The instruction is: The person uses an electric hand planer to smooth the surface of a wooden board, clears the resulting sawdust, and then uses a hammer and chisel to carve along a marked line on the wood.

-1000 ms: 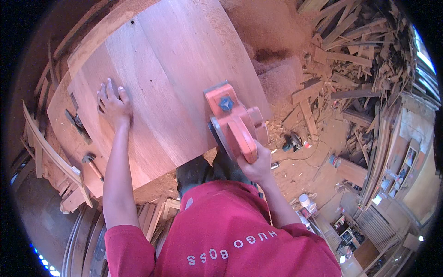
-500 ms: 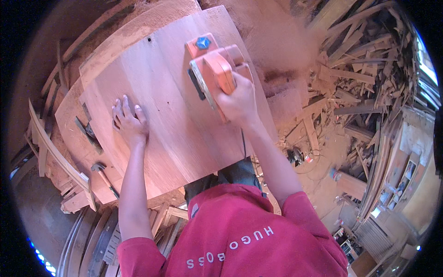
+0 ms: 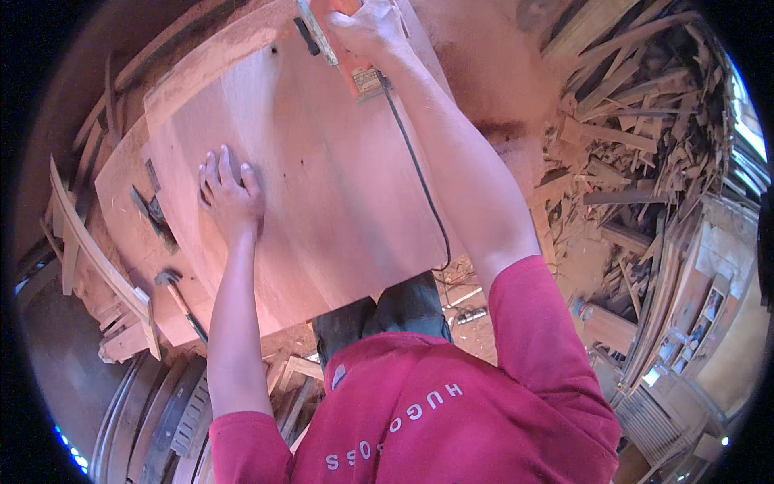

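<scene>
Orange planer point(image 3: 345, 60) on board point(image 3: 330, 210), toward far edge; right hand point(image 3: 372, 31) closed round its top, handle mostly hidden. Left hand point(image 3: 232, 196): fingers spread flat on board, nearer left edge, gripping nothing. Cord point(image 3: 421, 173) trails from planer toward board's near right corner. Planer probably heavy, rigid: top handle best hold. Board looks stiff, smooth, maybe slippery with dust. Hammer point(image 3: 182, 302) at worktop's point(image 3: 125, 179) near left edge.
</scene>
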The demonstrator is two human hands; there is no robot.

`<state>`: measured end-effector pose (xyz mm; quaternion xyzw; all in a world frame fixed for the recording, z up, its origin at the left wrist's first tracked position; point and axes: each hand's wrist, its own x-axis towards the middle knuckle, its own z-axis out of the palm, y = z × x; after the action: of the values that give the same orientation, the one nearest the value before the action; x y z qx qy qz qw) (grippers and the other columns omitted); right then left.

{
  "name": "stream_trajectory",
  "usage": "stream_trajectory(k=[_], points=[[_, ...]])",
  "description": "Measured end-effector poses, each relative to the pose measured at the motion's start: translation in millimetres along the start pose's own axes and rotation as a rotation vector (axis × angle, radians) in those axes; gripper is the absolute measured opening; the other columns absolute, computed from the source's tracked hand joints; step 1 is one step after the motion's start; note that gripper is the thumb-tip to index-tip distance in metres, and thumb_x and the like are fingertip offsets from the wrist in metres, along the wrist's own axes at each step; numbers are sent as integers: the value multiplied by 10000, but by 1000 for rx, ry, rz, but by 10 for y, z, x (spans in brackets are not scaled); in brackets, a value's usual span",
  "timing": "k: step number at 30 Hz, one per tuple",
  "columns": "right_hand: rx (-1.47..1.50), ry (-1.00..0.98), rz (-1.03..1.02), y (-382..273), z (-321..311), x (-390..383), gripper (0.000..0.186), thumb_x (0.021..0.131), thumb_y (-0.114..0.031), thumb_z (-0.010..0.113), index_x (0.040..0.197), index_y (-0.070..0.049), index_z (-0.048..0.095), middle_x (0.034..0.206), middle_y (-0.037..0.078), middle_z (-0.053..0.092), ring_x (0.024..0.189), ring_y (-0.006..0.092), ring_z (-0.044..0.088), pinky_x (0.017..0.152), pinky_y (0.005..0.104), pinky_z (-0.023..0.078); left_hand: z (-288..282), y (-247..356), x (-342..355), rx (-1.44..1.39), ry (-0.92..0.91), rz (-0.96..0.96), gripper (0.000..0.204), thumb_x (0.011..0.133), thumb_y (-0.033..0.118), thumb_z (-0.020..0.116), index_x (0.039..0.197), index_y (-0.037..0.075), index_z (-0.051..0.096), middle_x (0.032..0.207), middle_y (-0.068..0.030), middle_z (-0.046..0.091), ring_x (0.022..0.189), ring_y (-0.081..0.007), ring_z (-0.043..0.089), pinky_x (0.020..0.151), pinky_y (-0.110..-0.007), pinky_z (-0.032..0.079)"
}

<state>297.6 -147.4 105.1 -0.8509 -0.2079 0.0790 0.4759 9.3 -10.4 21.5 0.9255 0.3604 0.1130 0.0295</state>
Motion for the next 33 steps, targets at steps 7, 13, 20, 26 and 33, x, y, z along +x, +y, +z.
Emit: stream_trajectory(k=[7,13,20,26,33], points=[[123,-22,63,-146,-404,-2321,202,773,-170,700,881,-2,670,754,111,680,718,169,651,667,370,521,63,-101,-23,12,72,14,577,963,438,505,1473,167,506,1532,-145,445,1447,-348,342,1184,-539,204],[120,-81,367,-328,-763,-4654,214,737,-121,731,889,-15,625,759,188,665,720,333,712,638,410,530,136,-324,6,57,26,82,561,971,472,486,1440,170,541,1521,-100,469,1414,-310,397,1166,-535,250],[114,-105,518,-285,-739,-5355,202,721,-106,712,876,-14,621,723,166,647,678,286,693,623,390,524,47,-1259,156,3,100,50,533,985,449,482,1394,116,560,1467,-104,522,1371,-284,461,1148,-426,330],[141,-97,466,-364,-462,-4666,221,731,-97,732,905,-9,629,756,168,658,722,279,708,648,387,528,21,-1136,151,-46,85,-11,521,970,437,509,1374,115,571,1463,-102,516,1380,-286,447,1140,-483,304],[145,-60,335,-528,-90,-3502,203,791,-126,732,919,2,640,754,192,664,714,262,712,643,376,523,10,-1136,160,-83,120,17,494,964,383,546,1359,87,565,1425,-102,528,1350,-305,457,1106,-520,315]])
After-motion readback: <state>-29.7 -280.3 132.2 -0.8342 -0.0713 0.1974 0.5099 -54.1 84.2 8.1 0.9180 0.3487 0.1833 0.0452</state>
